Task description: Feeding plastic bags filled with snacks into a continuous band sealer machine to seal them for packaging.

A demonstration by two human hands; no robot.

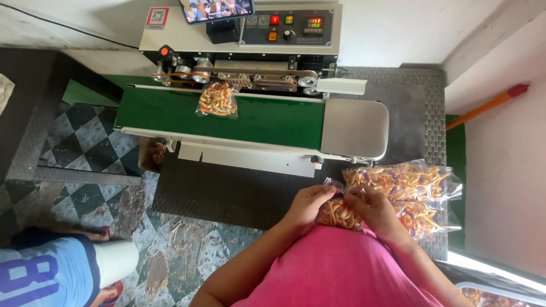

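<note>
Left hand (pixel 307 206) and right hand (pixel 372 209) both grip one snack bag (pixel 339 214) (clear plastic) near the conveyor belt (pixel 227 116).

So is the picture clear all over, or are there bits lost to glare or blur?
Head view: mostly sharp and evenly lit by daylight. The snack bag on the green conveyor belt is crisp. The strip at the lower right edge is blown out white. The clear bag between the left hand and right hand glints slightly. Straight edges bow slightly near the frame's borders.

Both hands, left (pixel 307 206) and right (pixel 376 211), meet close together, fingers curled.
</note>
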